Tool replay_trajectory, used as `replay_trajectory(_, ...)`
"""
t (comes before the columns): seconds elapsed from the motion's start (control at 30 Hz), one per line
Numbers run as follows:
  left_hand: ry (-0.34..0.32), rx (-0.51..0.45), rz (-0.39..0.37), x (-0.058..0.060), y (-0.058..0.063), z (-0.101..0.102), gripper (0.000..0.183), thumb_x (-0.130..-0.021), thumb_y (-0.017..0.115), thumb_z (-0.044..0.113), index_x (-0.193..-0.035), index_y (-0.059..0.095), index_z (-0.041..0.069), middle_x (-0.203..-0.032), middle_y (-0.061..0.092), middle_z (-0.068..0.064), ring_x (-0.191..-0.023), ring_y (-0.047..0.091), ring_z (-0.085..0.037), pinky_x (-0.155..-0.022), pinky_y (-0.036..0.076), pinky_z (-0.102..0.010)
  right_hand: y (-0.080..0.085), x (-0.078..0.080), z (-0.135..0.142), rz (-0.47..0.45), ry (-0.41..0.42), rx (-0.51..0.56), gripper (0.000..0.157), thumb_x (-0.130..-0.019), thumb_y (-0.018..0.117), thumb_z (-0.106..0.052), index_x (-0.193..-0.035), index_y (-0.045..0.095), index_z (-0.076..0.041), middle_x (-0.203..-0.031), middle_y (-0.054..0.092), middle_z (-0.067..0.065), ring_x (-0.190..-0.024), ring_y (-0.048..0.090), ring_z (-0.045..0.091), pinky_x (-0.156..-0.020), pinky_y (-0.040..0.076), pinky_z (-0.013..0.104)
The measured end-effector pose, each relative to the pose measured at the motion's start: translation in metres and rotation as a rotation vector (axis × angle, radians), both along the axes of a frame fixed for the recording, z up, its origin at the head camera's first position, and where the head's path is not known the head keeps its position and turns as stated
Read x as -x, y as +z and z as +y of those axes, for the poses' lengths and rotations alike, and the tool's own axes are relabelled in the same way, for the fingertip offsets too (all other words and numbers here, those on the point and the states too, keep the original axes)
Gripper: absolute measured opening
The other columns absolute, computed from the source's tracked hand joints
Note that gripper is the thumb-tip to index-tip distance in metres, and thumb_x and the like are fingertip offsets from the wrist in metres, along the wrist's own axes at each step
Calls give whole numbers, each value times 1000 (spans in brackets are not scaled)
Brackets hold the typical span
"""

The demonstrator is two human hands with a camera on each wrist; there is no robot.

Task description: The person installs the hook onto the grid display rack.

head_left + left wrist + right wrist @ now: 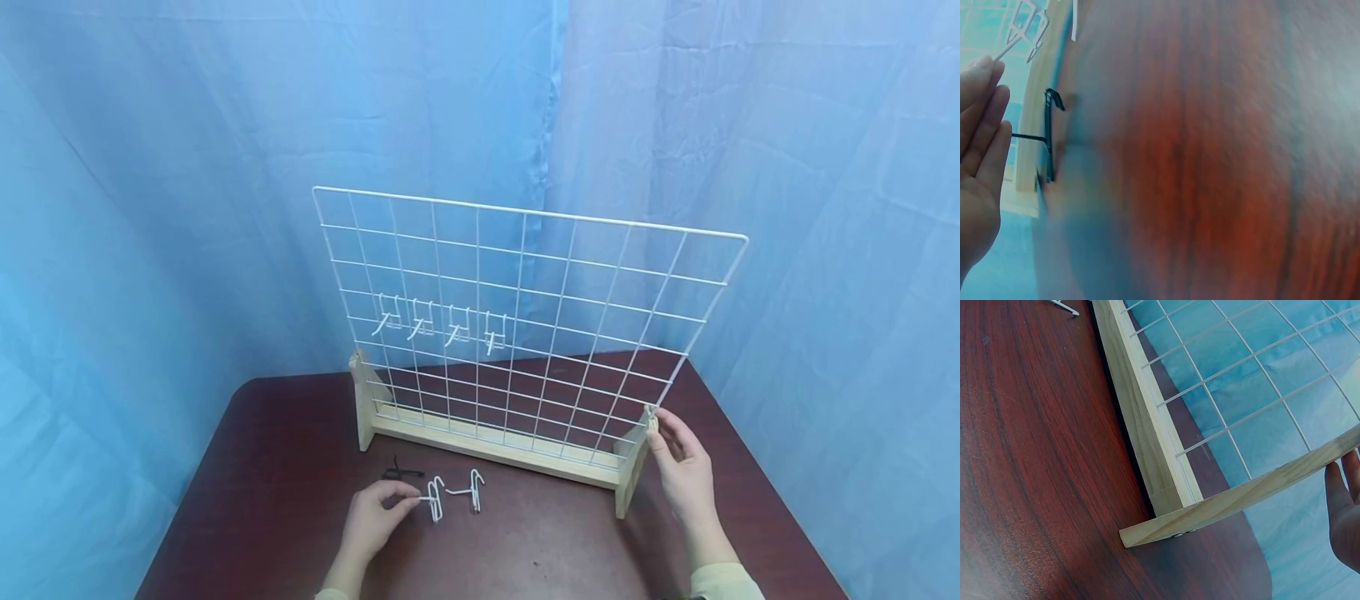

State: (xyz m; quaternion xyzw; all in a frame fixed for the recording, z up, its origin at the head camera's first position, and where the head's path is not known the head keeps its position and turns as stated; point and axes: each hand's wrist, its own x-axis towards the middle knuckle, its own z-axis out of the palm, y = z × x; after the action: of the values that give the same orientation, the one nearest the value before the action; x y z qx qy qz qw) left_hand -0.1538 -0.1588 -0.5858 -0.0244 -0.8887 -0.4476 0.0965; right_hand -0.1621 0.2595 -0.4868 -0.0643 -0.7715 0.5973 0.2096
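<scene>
My left hand (372,518) pinches the prong of a white wire hook (435,500) between thumb and forefinger, just above the table. In the left wrist view that hook (1027,28) sticks out past the fingertips. A white wire grid panel (525,215) stands upright in a wooden base (487,448). At the panel's right side, my right hand (688,479) holds the top of the wooden end support (636,467) with thumb and fingers. Several white hooks (456,335) hang in a row on the grid, left of its middle.
Another white hook (475,492) lies on the dark red table (540,554), right of the held one. A black hook (402,473) lies behind the left hand, near the base. Blue curtains (225,167) surround the table at the back and sides.
</scene>
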Motion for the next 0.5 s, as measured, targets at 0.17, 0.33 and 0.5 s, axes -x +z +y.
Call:
replay_trajectory(0.17, 37, 0, 74, 1, 12, 7, 16, -69, 80, 22, -76, 70, 32, -78, 63, 24, -82, 61, -3, -79, 51, -34, -18, 9, 9, 3, -6, 4, 39, -92, 57, -13, -129, 51, -5, -119, 57, -8, -105, 50, -4, -84, 43, 7)
replay_trajectory(0.33, 61, -13, 141, 3, 22, 13, 19, -68, 81, 18, -77, 71, 32, -78, 63, 24, -79, 60, -1, -74, 51, -29, -24, 12, 11, 10, -11, 4, 39, -92, 57, -16, -130, 51, -8, -118, 57, -9, -106, 50, -3, -85, 43, 8)
replay_trajectory(0.5, 78, -49, 186, 6, 35, 18, 18, -69, 81, 16, -78, 72, 30, -77, 64, 23, -78, 60, -1, -72, 52, -29, -24, 11, 11, 13, -14, -3, 38, -93, 57, -17, -129, 52, -8, -117, 57, -9, -106, 51, -2, -85, 43, 8)
